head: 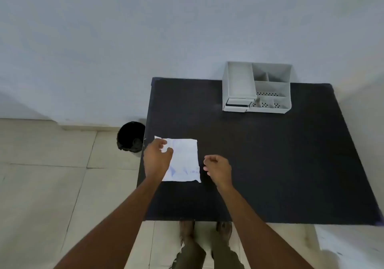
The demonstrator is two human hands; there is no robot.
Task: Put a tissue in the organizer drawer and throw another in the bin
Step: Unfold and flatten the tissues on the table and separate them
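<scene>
A white tissue pack [185,162] with faint blue print lies flat near the left edge of the black table [270,154]. My left hand [156,157] rests over the pack's upper left corner, its fingers pinching a bit of white tissue there. My right hand [218,168] hovers just right of the pack, fingers loosely curled, holding nothing. The grey desk organizer [257,87] stands at the table's far edge; its small drawer [236,107] at the front left is pulled out a little. A black bin [131,136] stands on the floor just left of the table.
A pale wall rises behind the table. Beige floor tiles spread to the left and below. My feet show under the table's near edge. Something white lies on the floor at the lower right.
</scene>
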